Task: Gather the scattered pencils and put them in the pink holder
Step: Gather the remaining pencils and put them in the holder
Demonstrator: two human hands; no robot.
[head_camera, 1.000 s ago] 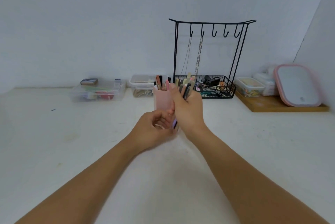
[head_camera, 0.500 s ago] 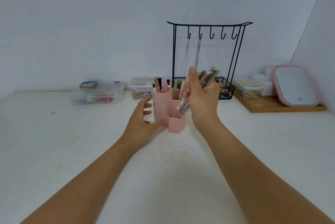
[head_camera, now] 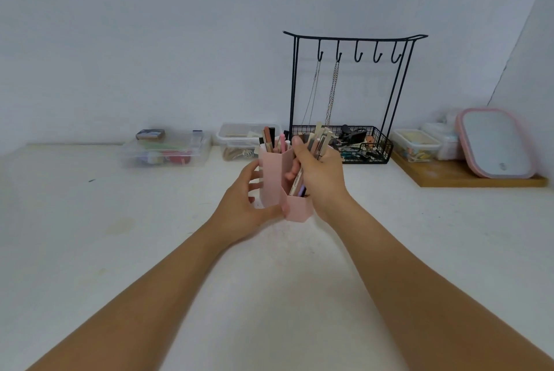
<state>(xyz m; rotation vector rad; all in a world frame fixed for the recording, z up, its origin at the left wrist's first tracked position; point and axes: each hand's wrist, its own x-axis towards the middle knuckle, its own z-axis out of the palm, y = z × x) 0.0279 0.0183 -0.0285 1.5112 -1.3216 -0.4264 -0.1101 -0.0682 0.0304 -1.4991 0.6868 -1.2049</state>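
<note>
Pencils (head_camera: 318, 142) sit bunched in the right hand (head_camera: 322, 178), whose fingers (head_camera: 295, 165) curl tight around them, lower tips angled into the short front cup of the pink holder (head_camera: 280, 184). The left hand (head_camera: 245, 208) cups the holder's left side, fingers spread apart against its wall. More pencils stand in the tall cup. The holder stands on the white desk (head_camera: 120, 250), in front of a black wire rack (head_camera: 350, 94).
</note>
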